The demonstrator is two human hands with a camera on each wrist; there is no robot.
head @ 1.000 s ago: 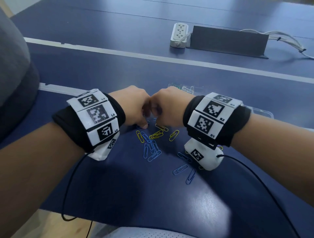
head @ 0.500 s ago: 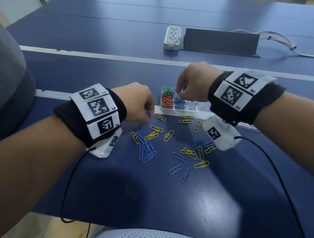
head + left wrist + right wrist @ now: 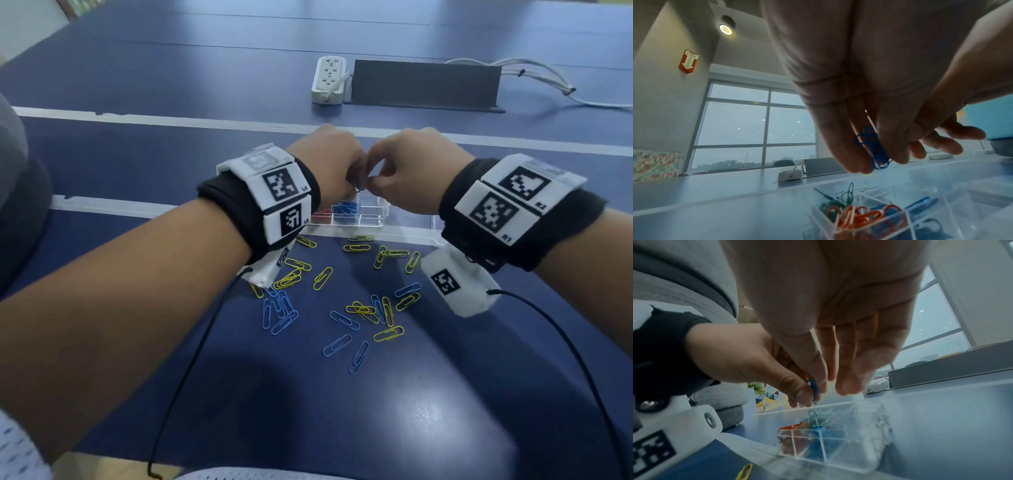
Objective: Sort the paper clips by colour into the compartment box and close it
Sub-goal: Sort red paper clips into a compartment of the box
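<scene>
Left hand (image 3: 869,91) pinches blue clips (image 3: 872,147), a small bunch of thin coated wire loops, between thumb and fingertips, held just above the compartment box (image 3: 370,216). Right hand (image 3: 407,171) right beside it, fingers straight and loosely together, pointing down over the box; nothing in them, tips close to the left hand's pinch. Box is clear hard plastic, rectangular, thin divider walls, standing open on the blue table (image 3: 411,411). Red clips (image 3: 856,216) in the near left cell, sorted blue clips (image 3: 346,208) in the cell next to it, green clips (image 3: 840,199) in the cell behind. Loose yellow clips (image 3: 388,333) and loose blue clips (image 3: 281,313) scattered flat on the smooth glossy tabletop near the person. White power strip (image 3: 328,80) and dark angled panel (image 3: 424,85) farther back.
</scene>
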